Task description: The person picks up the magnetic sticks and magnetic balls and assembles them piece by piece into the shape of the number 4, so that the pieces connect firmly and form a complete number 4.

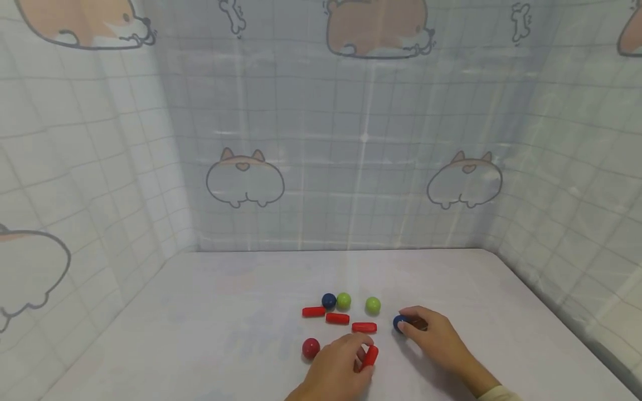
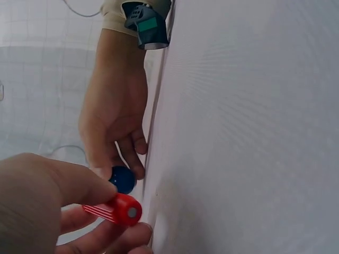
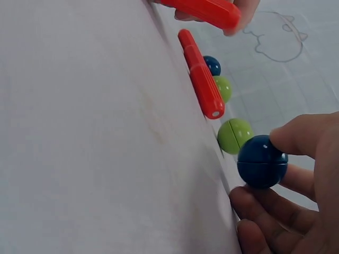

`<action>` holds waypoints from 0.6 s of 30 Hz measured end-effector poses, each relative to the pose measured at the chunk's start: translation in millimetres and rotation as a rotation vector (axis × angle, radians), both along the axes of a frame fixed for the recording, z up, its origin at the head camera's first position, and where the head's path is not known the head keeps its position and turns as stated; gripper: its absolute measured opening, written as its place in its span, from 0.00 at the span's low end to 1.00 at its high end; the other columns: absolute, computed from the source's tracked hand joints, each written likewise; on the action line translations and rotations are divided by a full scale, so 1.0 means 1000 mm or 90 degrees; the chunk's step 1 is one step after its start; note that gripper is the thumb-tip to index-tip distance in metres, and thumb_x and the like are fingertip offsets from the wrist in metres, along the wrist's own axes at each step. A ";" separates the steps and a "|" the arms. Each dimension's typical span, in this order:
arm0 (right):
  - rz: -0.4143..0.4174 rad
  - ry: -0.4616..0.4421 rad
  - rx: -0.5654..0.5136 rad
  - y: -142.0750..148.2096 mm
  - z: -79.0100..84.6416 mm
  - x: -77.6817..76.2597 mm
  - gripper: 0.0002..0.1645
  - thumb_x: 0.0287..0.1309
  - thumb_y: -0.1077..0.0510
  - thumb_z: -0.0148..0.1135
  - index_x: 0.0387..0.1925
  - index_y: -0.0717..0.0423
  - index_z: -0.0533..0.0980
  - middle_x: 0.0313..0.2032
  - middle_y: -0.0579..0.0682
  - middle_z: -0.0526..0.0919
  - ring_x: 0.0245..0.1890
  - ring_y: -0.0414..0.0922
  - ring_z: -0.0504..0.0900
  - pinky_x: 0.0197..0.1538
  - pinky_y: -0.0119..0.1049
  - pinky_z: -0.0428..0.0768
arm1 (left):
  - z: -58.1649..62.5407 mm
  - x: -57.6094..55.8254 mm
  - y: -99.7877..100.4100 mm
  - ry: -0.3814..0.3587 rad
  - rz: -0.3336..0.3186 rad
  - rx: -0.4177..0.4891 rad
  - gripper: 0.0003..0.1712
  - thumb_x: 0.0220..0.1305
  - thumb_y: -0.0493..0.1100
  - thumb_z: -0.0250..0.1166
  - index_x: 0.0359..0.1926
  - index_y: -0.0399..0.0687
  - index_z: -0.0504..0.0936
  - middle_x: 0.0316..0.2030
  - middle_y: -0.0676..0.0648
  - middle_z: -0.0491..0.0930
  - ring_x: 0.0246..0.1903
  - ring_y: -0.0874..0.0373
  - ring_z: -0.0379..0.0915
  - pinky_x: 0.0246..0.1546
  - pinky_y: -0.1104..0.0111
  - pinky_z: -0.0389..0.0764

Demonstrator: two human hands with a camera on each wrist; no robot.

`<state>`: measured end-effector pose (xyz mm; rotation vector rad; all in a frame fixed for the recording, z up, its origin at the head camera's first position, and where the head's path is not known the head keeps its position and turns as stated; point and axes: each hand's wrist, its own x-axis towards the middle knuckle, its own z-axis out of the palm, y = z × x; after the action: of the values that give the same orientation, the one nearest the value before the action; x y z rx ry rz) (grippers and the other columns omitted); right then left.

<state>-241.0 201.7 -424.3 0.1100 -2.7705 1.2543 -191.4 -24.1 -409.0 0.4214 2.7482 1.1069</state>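
Note:
My left hand pinches a red ridged rod between thumb and fingers; a pale round spot shows on the rod's end in the left wrist view. Over to the right, my right hand pinches a dark blue ball with a seam around its middle. Three more red rods lie in a slanting row beyond the left hand, the closest one near its fingertips. Just left of that hand sits a dark red ball.
Behind the rods stand another blue ball and a green ball side by side. A second green ball sits apart, towards the right hand. Hanging sheets with a grid and dog drawings enclose the white table.

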 end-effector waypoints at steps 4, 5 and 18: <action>0.002 -0.005 -0.035 -0.001 -0.001 -0.001 0.23 0.56 0.43 0.68 0.49 0.51 0.80 0.39 0.44 0.81 0.37 0.40 0.80 0.45 0.41 0.80 | -0.003 -0.002 0.000 -0.016 0.008 0.058 0.17 0.55 0.46 0.73 0.46 0.61 0.81 0.27 0.60 0.74 0.28 0.62 0.70 0.34 0.65 0.81; 0.008 -0.007 -0.053 -0.001 -0.002 -0.002 0.23 0.56 0.44 0.68 0.49 0.51 0.80 0.39 0.44 0.81 0.37 0.40 0.80 0.43 0.39 0.80 | -0.004 -0.002 0.000 -0.024 0.011 0.075 0.16 0.56 0.45 0.72 0.46 0.61 0.81 0.27 0.59 0.74 0.28 0.61 0.70 0.34 0.64 0.81; 0.063 -0.042 -0.226 -0.008 0.000 0.003 0.24 0.59 0.50 0.67 0.53 0.59 0.78 0.43 0.54 0.80 0.33 0.47 0.83 0.37 0.36 0.81 | -0.003 -0.005 -0.002 -0.099 0.051 0.219 0.12 0.58 0.44 0.70 0.44 0.58 0.82 0.29 0.56 0.77 0.28 0.57 0.72 0.29 0.67 0.79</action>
<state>-238.5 194.1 -424.2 0.1825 -2.5709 1.7812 -196.6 -26.4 -411.9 0.2512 2.4630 1.5692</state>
